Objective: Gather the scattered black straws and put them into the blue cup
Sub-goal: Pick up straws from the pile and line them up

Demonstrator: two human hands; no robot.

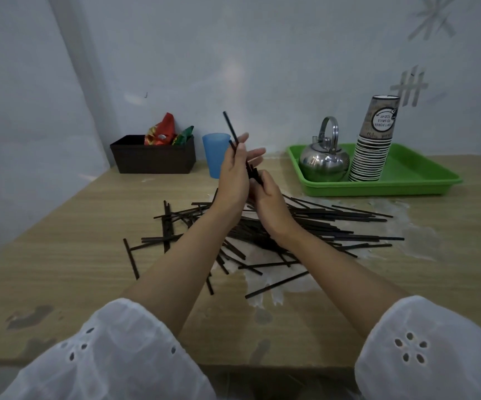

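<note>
Wooden surface (pixel 60 255), pale grain, worn white patches at centre and right. Green tray (pixel 412 180) at the far right, carrying a steel kettle (pixel 324 163) and a tall stack of paper cups (pixel 373 145) touching it. Dark box (pixel 152 157) at the far left against the wall, bright wrappers sticking out.

Scattered black straws (pixel 334 223) lie in a loose heap mid-surface, crossing each other, several strays off to the left and front. Blue cup (pixel 214 154) stands upright between box and tray, behind the hands (partly hidden by the left one).

Both hands raised above the heap, close together. Left hand (pixel 233 177): fingers closed round a small bundle of straws (pixel 231 131), upper ends pointing up past the cup rim. Right hand (pixel 268 200): fingers curled on the bundle's lower end.
</note>
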